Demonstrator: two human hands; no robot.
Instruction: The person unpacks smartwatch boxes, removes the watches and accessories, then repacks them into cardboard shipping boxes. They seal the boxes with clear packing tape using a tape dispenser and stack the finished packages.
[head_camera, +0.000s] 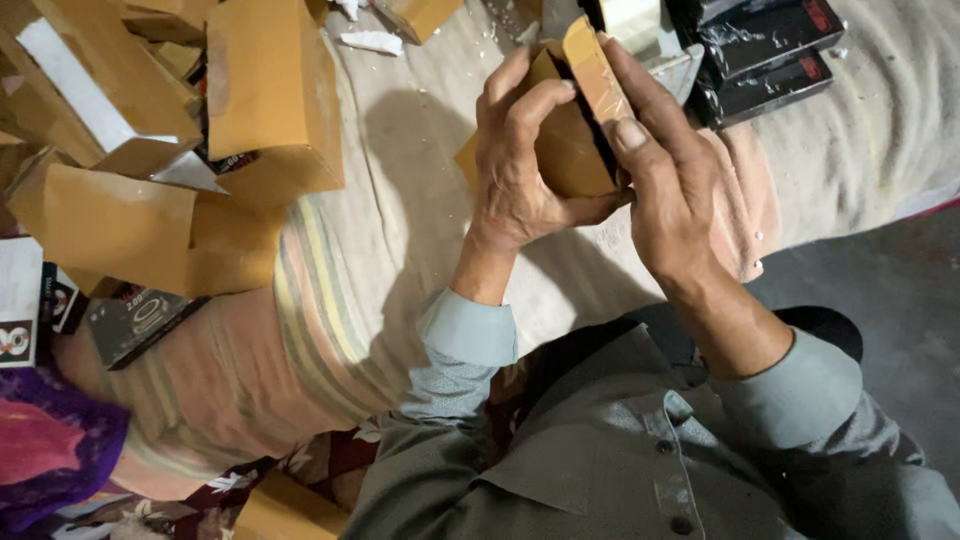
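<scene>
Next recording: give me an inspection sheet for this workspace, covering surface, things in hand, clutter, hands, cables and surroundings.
Surface: pale cloth with a striped band, spread over a soft base.
Things in hand: small brown cardboard box, one flap raised, its dark interior showing.
Clutter: pile of brown cardboard boxes at left; black wrapped packs at top right; one dark pack lying under the pile; white scraps on the cloth.
Hands: left hand wraps the box's side; right hand grips the other side, fingers along the raised flap.
Cables: nothing seen.
Surroundings: grey floor at right; purple fabric at lower left.
</scene>
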